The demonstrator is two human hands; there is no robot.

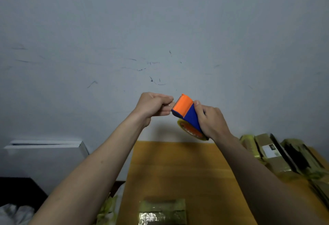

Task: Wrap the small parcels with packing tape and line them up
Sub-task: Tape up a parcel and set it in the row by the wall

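I hold both hands up high in front of the wall (160,29); my right hand (211,121) grips the orange and blue tape holder (187,112), with the tape roll (191,132) hanging under it; my left hand (153,106) is curled at the holder's front edge, and I cannot tell if it pinches the tape end; one wrapped parcel (162,211) lies on the yellow table (178,167) near my edge; more parcels (277,155) sit in a row along the right edge; the middle of the table has room; a white box (44,153) stands past the left edge.
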